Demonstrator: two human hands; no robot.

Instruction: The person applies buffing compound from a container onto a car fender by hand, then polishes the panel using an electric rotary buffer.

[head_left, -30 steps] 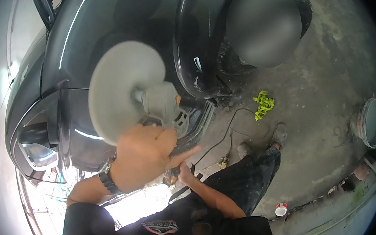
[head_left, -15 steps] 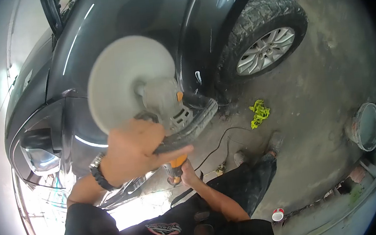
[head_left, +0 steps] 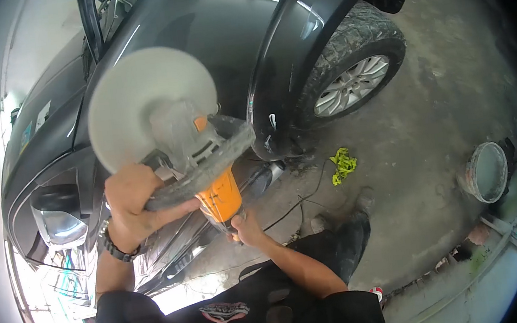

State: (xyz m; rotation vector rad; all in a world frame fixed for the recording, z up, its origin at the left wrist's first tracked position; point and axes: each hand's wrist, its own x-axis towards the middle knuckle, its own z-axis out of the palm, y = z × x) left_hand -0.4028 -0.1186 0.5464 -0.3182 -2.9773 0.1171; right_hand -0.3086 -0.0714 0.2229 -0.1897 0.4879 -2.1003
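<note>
An orange and grey power polisher (head_left: 221, 197) is held against the dark grey car door (head_left: 213, 45). Its round white pad (head_left: 141, 79) is blurred and lies over the panel. My left hand (head_left: 132, 198), with a watch at the wrist, is closed around the left end of the polisher's curved front handle. The thumb stretches along the handle. My right hand (head_left: 248, 229) is closed on the rear end of the orange body, with part of its fingers hidden. A cord (head_left: 313, 193) runs across the floor near the polisher.
A front or rear wheel (head_left: 355, 83) stands under the fender at upper right. A side mirror (head_left: 59, 216) juts out at left. On the floor lie a yellow-green cloth (head_left: 343, 166), a bucket (head_left: 488, 172) and a small red and white cup (head_left: 377, 293).
The polisher and both hands have moved left across the panel. More of the orange body shows now. The view has shifted slightly.
</note>
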